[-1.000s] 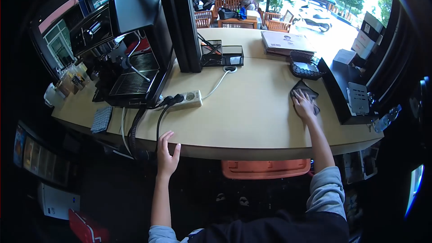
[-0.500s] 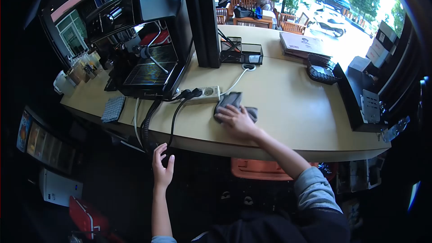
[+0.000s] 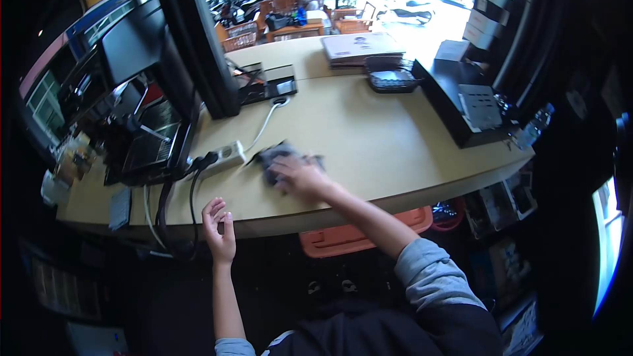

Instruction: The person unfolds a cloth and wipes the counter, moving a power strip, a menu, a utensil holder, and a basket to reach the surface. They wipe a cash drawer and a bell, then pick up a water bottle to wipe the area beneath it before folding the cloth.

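My right hand (image 3: 302, 177) is pressed on a crumpled dark grey cloth (image 3: 271, 153) that lies on the pale wooden counter (image 3: 376, 138). The hand is somewhat blurred, with its fingers bent over the cloth. Just left of the cloth lies a white power strip (image 3: 229, 152) with black plugs in it. My left hand (image 3: 220, 231) hovers empty in front of the counter's near edge, thumb and fingers apart. Black cables (image 3: 194, 201) hang over the edge beside it.
A coffee machine (image 3: 142, 132) and a black post (image 3: 201, 59) stand at the left. Toward the back are a black desk organizer (image 3: 277, 86), stacked menus (image 3: 362, 46) and a black basket (image 3: 390, 79). A black tray box (image 3: 455, 109) and plastic bottle (image 3: 535, 126) sit right. An orange lid (image 3: 343, 240) is below.
My view has turned to the right, so the counter appears shifted left. My right hand still rests on the cloth, now slightly more bunched. My left hand stays empty.
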Action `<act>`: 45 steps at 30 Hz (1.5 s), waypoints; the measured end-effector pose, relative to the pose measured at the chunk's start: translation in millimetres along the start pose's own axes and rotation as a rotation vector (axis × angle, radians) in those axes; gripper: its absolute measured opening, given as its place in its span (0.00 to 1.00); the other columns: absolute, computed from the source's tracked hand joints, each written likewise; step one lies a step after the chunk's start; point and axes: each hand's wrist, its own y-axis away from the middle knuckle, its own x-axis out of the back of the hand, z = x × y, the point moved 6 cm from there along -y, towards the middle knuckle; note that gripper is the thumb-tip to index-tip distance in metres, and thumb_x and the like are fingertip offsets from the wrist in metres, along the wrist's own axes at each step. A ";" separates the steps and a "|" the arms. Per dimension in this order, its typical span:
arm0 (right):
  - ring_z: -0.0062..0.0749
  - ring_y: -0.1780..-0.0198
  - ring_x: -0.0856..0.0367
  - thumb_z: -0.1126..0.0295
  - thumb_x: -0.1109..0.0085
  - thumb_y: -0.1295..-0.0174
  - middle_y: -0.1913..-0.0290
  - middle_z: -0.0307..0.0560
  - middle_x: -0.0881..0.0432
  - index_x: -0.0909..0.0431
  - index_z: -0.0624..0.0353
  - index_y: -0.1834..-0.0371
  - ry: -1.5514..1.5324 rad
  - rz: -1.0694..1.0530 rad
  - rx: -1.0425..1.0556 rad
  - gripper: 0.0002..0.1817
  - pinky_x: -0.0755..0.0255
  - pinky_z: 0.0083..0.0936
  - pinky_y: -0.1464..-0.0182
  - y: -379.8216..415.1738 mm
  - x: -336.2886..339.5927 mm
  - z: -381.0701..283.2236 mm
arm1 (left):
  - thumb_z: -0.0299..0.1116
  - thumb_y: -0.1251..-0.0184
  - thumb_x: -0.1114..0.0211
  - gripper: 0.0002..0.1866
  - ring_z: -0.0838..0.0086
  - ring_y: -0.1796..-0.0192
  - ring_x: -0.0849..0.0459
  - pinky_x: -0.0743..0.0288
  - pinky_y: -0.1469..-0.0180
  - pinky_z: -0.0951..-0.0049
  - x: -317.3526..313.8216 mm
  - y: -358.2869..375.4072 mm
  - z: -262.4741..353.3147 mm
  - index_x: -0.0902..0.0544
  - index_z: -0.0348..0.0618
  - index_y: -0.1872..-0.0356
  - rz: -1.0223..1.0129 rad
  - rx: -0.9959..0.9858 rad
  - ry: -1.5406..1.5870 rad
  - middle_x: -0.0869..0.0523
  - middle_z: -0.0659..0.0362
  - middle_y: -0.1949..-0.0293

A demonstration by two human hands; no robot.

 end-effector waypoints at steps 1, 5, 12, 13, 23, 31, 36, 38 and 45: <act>0.38 0.27 0.44 0.50 0.52 0.35 0.29 0.42 0.37 0.34 0.46 0.33 0.044 0.048 -0.137 0.28 0.56 0.64 0.31 11.5 25.3 38.1 | 0.28 0.34 0.42 0.20 0.69 0.44 0.24 0.29 0.44 0.69 -11.7 -3.4 4.4 0.31 0.36 0.42 -0.018 -0.016 0.012 0.24 0.52 0.45; 0.37 0.27 0.43 0.50 0.54 0.35 0.28 0.42 0.39 0.34 0.44 0.32 0.187 0.229 -0.640 0.28 0.52 0.60 0.31 95.1 89.5 214.3 | 0.28 0.35 0.42 0.20 0.69 0.45 0.23 0.28 0.45 0.69 -57.0 -11.4 18.4 0.31 0.37 0.42 -0.130 -0.017 0.089 0.24 0.52 0.45; 0.40 0.27 0.45 0.49 0.58 0.34 0.27 0.41 0.40 0.37 0.45 0.30 0.349 0.377 -1.106 0.29 0.56 0.66 0.32 276.3 131.4 237.7 | 0.27 0.35 0.43 0.21 0.70 0.46 0.22 0.28 0.44 0.70 -79.2 -9.5 23.5 0.31 0.37 0.41 -0.233 -0.004 0.099 0.24 0.52 0.45; 0.41 0.27 0.44 0.51 0.57 0.34 0.28 0.41 0.39 0.36 0.46 0.31 0.374 0.430 -1.109 0.29 0.56 0.66 0.32 284.8 129.8 227.7 | 0.27 0.35 0.43 0.21 0.69 0.46 0.22 0.29 0.44 0.71 -77.1 -8.5 21.6 0.31 0.37 0.41 -0.228 0.000 0.109 0.25 0.52 0.45; 0.49 0.29 0.41 0.58 0.52 0.39 0.30 0.46 0.36 0.32 0.49 0.35 0.180 0.254 -0.154 0.27 0.58 0.68 0.33 58.5 -24.3 -10.6 | 0.26 0.34 0.42 0.18 0.70 0.48 0.21 0.27 0.47 0.73 26.1 34.0 -16.8 0.30 0.36 0.43 0.064 0.074 0.052 0.23 0.53 0.47; 0.44 0.30 0.39 0.55 0.51 0.39 0.31 0.44 0.35 0.32 0.48 0.34 0.137 0.111 0.366 0.28 0.50 0.65 0.34 -68.9 -104.2 -173.8 | 0.23 0.32 0.45 0.20 0.72 0.47 0.23 0.30 0.42 0.73 89.4 77.0 -25.0 0.34 0.37 0.39 0.241 0.158 0.013 0.26 0.53 0.44; 0.38 0.31 0.38 0.53 0.49 0.39 0.31 0.43 0.34 0.32 0.46 0.34 0.093 0.123 0.534 0.28 0.48 0.55 0.32 -25.7 -80.8 -136.9 | 0.22 0.31 0.46 0.19 0.73 0.48 0.23 0.31 0.42 0.74 47.0 51.0 -18.9 0.34 0.35 0.41 0.150 0.114 0.076 0.26 0.53 0.46; 0.39 0.30 0.39 0.52 0.50 0.38 0.31 0.44 0.34 0.32 0.47 0.35 0.088 0.155 0.540 0.28 0.47 0.54 0.32 1.9 -59.5 -107.1 | 0.22 0.32 0.47 0.19 0.74 0.49 0.23 0.31 0.43 0.74 18.0 37.8 -13.8 0.34 0.35 0.41 0.048 0.066 0.133 0.26 0.53 0.46; 0.40 0.31 0.36 0.54 0.42 0.41 0.35 0.45 0.29 0.28 0.46 0.38 0.276 0.358 -0.212 0.27 0.43 0.48 0.34 165.5 56.6 72.5 | 0.25 0.32 0.46 0.18 0.74 0.52 0.21 0.29 0.46 0.73 -92.2 12.6 9.9 0.32 0.36 0.42 -0.200 0.019 0.248 0.24 0.54 0.47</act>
